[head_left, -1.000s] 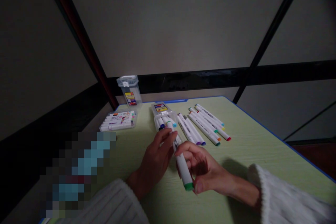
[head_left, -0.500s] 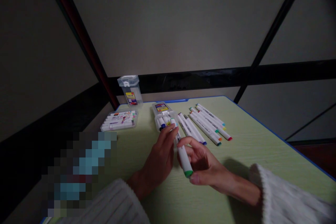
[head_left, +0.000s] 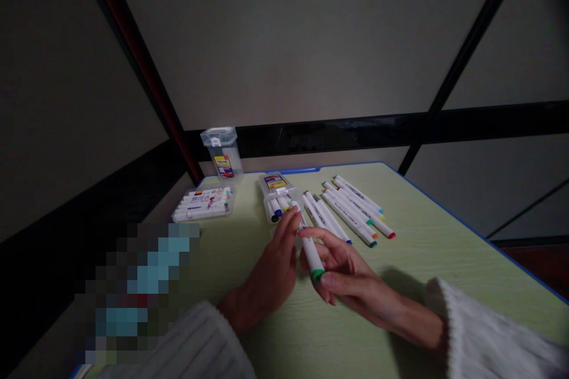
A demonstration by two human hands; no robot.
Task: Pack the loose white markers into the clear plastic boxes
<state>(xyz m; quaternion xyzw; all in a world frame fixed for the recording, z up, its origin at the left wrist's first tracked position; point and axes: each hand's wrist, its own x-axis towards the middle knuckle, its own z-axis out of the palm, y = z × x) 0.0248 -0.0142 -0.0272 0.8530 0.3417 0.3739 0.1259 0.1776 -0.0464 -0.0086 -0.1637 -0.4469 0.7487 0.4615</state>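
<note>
A white marker (head_left: 312,253) with a green end points away from me, tilted, between my two hands. My right hand (head_left: 351,272) grips it, the thumb by the green end and the index finger across its barrel. My left hand (head_left: 273,272) is on the marker's left side, fingers together and fingertips against its far part; the left thumb is hidden. Just beyond the left fingertips lies a clear plastic box (head_left: 280,191) with several markers inside, some with blue, black and yellow ends. My hands partly cover its near side.
Several loose white markers (head_left: 351,210) with coloured ends lie right of the box on the pale green table (head_left: 444,260). A clear upright case (head_left: 226,154) stands at the back left. In front of it lies a flat case of markers (head_left: 204,204). Blurred blocks hide the left edge.
The marker's green end has moved away from me, and my right thumb has moved up with it. My left hand has hardly moved. The view has shifted slightly.
</note>
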